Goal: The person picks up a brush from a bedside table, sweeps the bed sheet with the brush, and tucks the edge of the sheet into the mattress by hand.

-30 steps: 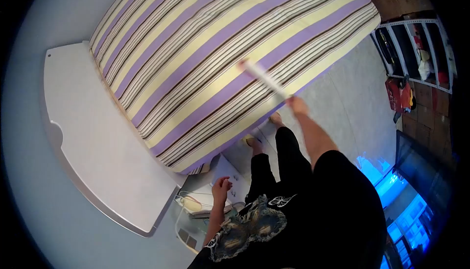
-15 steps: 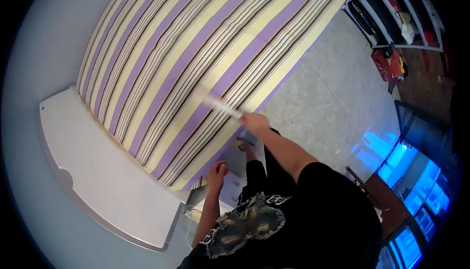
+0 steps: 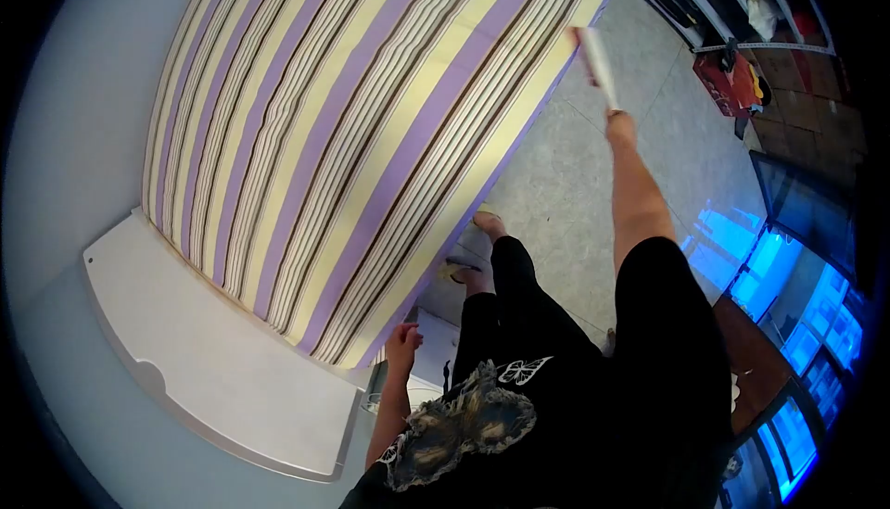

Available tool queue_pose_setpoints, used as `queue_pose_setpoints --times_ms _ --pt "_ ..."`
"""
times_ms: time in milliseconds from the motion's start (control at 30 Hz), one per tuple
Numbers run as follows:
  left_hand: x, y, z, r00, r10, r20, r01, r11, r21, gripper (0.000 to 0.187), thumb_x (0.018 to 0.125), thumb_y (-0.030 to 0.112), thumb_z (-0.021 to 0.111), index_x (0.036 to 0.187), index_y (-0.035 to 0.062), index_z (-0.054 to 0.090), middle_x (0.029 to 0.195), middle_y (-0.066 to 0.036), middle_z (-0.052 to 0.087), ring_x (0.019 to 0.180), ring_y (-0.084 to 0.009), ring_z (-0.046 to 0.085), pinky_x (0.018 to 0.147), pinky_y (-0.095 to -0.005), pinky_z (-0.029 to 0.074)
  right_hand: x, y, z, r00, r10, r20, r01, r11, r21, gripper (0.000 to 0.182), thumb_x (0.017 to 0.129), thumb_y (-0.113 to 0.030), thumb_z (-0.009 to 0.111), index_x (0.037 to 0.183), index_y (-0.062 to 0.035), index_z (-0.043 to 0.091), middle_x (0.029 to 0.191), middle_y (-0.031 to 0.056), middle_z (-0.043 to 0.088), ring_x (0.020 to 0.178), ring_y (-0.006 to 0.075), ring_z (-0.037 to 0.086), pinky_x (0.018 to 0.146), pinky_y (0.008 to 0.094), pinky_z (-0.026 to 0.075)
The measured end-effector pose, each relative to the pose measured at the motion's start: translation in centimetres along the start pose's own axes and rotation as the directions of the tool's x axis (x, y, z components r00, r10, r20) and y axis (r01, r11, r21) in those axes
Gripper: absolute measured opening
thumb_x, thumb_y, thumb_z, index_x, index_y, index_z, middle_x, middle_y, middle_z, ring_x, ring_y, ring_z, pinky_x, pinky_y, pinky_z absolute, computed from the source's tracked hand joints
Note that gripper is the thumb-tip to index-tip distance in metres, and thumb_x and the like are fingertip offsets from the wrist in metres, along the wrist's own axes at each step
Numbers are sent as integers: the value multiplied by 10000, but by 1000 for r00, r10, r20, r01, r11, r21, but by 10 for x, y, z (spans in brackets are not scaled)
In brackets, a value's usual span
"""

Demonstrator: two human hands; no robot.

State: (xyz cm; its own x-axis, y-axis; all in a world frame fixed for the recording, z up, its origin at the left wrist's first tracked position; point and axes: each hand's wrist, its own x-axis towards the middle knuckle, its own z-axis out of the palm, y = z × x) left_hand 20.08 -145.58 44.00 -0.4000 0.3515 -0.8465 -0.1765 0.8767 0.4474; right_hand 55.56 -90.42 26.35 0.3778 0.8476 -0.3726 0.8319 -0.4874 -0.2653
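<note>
My right hand (image 3: 620, 126) is closed on the handle of a white brush (image 3: 600, 66), held out at arm's length. The brush has a reddish side and its far end is at the right edge of the striped bed sheet (image 3: 371, 138), partly over the floor. Some motion blur covers the brush. My left hand (image 3: 402, 347) hangs near the lower corner of the bed with its fingers curled; whether it holds something is too small to tell.
A pale headboard (image 3: 222, 351) runs along the bed's lower left end. At the upper right are a shelf rack (image 3: 695, 8) and a red box (image 3: 721, 82). Grey floor (image 3: 575, 203) lies beside the bed, with a brown chair or table (image 3: 765, 356) at the right.
My right hand has moved up and right with the brush, from over the middle of the sheet to the bed's edge. My left hand has shifted slightly down.
</note>
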Motion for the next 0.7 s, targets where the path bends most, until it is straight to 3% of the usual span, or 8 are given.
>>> queue_pose_setpoints --times_ms 67,133,233,333,400,467,500,700 --pt "2 8 6 1000 20 2 -20 1000 15 196 918 154 533 1041 25 615 774 -79 646 665 -137 620 611 -248 500 9 -3 -23 991 83 -104 -85 996 -8 399 896 -393 542 903 -14 665 816 193 668 809 329 662 700 449 495" --pt "7 13 14 999 34 3 -34 999 -26 193 917 153 537 1041 27 616 773 -77 648 666 -136 621 611 -251 501 -10 -13 -49 899 438 -10 -402 833 381 452 914 -409 508 906 22 646 819 224 659 801 343 658 677 461 495" --pt "12 32 27 996 86 25 -85 996 -38 187 915 149 545 1040 31 618 779 -75 653 672 -135 624 613 -257 503 -29 39 8 973 -55 -226 70 996 59 470 928 -428 484 925 18 630 811 233 650 720 373 641 624 456 492" --pt "7 45 27 988 142 52 -143 990 10 182 914 145 546 1039 35 620 788 -78 658 681 -135 628 618 -261 506 -138 27 16 987 -157 40 147 969 198 386 912 -400 513 925 -36 642 825 218 646 794 378 632 695 463 480" --pt "1 49 20 982 176 66 -179 984 26 182 914 143 543 1038 36 621 792 -79 660 684 -134 630 621 -262 507 -197 32 38 946 -182 267 153 980 129 278 878 -360 541 997 -139 660 964 156 667 917 358 632 779 448 496" --pt "-3 57 12 970 235 62 -239 968 77 191 907 144 541 1035 35 630 790 -81 659 679 -136 633 619 -261 506 -256 23 23 861 -218 460 177 976 130 270 859 -334 560 1026 -150 665 994 143 668 942 343 630 812 432 491" --pt "3 52 5 963 259 70 -264 961 77 191 907 144 541 1035 35 630 790 -81 659 679 -136 633 619 -261 506 -278 21 24 843 -256 474 219 967 133 271 839 -363 589 960 -136 677 921 126 680 876 321 648 755 432 499" --pt "21 -11 -31 971 229 -74 -224 972 72 200 883 167 558 982 26 659 689 -95 649 603 -148 641 547 -279 502 -328 -5 5 759 -258 598 219 966 139 317 830 -370 601 974 -98 678 945 143 676 913 323 638 816 405 494"
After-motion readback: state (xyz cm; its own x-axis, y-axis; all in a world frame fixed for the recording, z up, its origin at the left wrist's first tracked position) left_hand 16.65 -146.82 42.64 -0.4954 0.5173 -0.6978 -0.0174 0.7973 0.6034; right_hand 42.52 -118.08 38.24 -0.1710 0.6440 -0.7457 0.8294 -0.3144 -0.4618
